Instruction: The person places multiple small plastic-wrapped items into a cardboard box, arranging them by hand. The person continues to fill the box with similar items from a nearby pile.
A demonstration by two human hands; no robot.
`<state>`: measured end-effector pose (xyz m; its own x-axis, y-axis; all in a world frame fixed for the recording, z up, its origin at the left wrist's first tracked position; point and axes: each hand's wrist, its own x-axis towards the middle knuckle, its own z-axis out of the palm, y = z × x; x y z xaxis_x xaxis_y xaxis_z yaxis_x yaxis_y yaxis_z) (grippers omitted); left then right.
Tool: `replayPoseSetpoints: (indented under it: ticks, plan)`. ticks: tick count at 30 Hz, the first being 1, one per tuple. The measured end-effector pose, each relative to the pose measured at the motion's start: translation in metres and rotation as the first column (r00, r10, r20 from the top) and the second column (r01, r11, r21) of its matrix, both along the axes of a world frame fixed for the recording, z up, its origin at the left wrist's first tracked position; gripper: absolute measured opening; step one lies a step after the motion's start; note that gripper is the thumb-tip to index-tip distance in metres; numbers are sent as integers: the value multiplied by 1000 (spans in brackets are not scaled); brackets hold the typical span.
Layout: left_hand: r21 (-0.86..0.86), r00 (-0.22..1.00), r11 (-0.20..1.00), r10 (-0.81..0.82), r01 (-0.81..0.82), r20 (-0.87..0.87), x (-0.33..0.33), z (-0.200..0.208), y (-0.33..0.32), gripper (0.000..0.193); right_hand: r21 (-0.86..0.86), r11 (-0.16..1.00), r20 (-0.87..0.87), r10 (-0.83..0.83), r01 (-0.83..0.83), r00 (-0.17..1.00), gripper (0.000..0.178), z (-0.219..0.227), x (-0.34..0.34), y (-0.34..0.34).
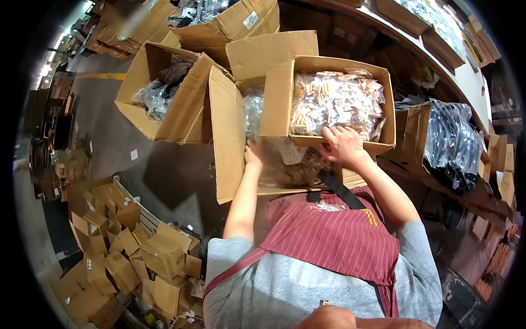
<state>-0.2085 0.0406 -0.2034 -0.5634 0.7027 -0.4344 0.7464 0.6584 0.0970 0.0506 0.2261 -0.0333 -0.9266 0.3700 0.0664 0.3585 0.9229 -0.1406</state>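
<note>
A smaller cardboard box [387,109] filled with clear bags of small tan-and-white pieces [337,104] rests over a larger open cardboard box [227,137]. My right hand [345,146] is closed over the smaller box's near rim, with its fingertips beside the bags. Inside the larger box, my left hand [253,156] is by the left wall, next to clear plastic [253,112]. Its fingers look curled, and what they hold is hidden. A pale paper tag [292,152] lies between my hands, over brownish bagged contents [307,170].
Another open box [192,118] with plastic-wrapped goods stands to the left, with one more [241,27] behind. To the right, dark bagged items [452,142] spill from a box. Discarded cartons [159,249] are heaped at lower left. A white-topped bench [466,82] runs along the far right.
</note>
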Motion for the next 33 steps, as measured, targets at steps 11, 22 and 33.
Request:
replayPoseSetpoints:
  ticks: [11, 22, 33]
  plan:
    - [-201, 941, 964, 223, -174, 254, 27, 55, -35, 40, -42, 999, 43, 4, -2, 999, 35, 1, 0, 5]
    - [-134, 679, 907, -194, 399, 708, 36, 11, 2, 68, -5, 1000, -37, 22, -22, 999, 53, -2, 4, 8]
    - [181, 705, 980, -68, -87, 706, 146, -81, 20, 90, 44, 997, -38, 63, -61, 997, 40, -10, -2, 5]
